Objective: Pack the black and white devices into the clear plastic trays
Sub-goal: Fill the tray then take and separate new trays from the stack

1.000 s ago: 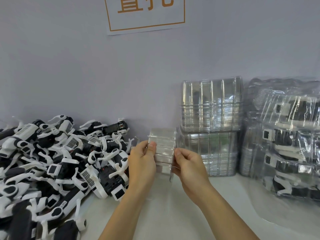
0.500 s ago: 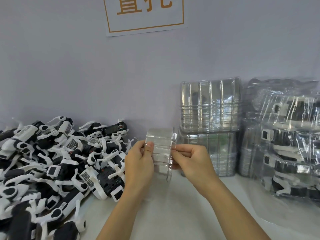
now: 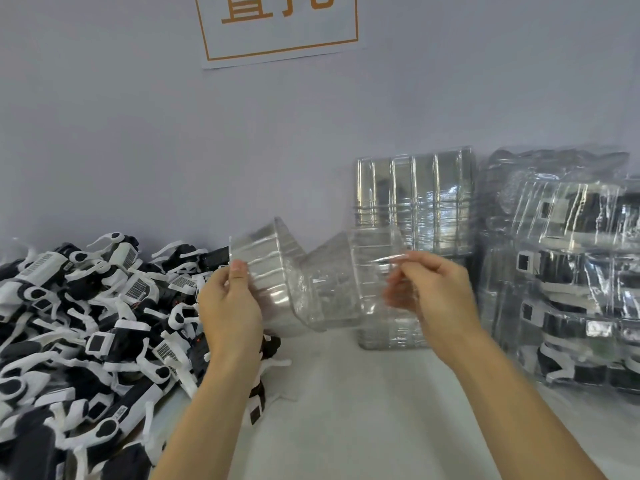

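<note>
Left hand (image 3: 230, 306) pinching rim of one clear tray (image 3: 266, 271), right hand (image 3: 433, 292) pinching rim of second tray (image 3: 346, 282), both held above table (image 3: 346, 410). Device pile (image 3: 86, 323) lying left. Empty tray stack (image 3: 415, 202) standing behind, bagged packed trays (image 3: 571, 271) sitting right.

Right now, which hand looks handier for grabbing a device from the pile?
Probably the left hand: it is right beside the pile of black and white devices. The right hand is on the far side, near the stacked clear trays. Both grip the opened clear plastic tray.
</note>
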Available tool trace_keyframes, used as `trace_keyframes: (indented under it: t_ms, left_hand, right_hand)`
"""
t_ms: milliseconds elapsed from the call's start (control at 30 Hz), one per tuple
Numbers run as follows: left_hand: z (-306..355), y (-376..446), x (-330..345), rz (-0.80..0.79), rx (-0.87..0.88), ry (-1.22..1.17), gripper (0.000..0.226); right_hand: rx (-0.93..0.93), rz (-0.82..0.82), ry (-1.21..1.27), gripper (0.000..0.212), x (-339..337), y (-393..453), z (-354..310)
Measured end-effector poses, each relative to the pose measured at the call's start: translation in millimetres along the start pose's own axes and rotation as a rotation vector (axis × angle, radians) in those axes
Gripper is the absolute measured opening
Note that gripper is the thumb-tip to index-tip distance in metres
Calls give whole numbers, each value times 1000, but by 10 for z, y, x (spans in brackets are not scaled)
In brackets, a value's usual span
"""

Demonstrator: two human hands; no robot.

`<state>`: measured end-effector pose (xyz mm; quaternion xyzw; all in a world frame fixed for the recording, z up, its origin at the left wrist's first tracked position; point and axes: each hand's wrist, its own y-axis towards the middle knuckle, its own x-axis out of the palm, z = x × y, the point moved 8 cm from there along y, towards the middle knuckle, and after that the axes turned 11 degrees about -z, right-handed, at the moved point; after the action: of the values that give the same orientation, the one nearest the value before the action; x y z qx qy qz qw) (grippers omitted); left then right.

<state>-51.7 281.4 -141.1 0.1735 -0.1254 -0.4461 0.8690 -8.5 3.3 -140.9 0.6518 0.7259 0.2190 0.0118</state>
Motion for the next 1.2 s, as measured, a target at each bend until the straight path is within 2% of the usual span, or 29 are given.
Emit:
trace_keyframes:
  t_ms: [100,300,400,600,800,933,1033,1100,1200]
  left_hand:
    - [62,-33,36,-17,45,-33,35]
    - [198,-89,180,-195,155,-51,17]
    - [213,-105,278,-275,206,55,22]
    - [-145,-206,431,-388,125,172,35]
    - [-228,-206,585,-408,200,466,59]
    - [-325,-226,788,-442,294,728,58]
    - [-297,-287,805,-319,340,1022,51]
    - [-167,-329,786,-256,424,1074,50]
    - [-61,-243,693,-295,314,939,33]
  right_hand:
    - [-19,-14,80,33,-95,21,-185]
    - [-115,18,94,40,-314,-57,-725]
    - [-194,44,123,34,-346,-117,-951]
    - [-306,90,-27,33,-279,-237,-1239]
    - [-291,66,-7,33,-210,-224,-1210]
    - [-271,16,33,34,-85,-184,-1112]
    - [-254,-42,2,33,55,-152,-1012]
    - [-232,-69,-7,32,132,-134,-941]
    - [-201,-83,18,32,205,-124,-864]
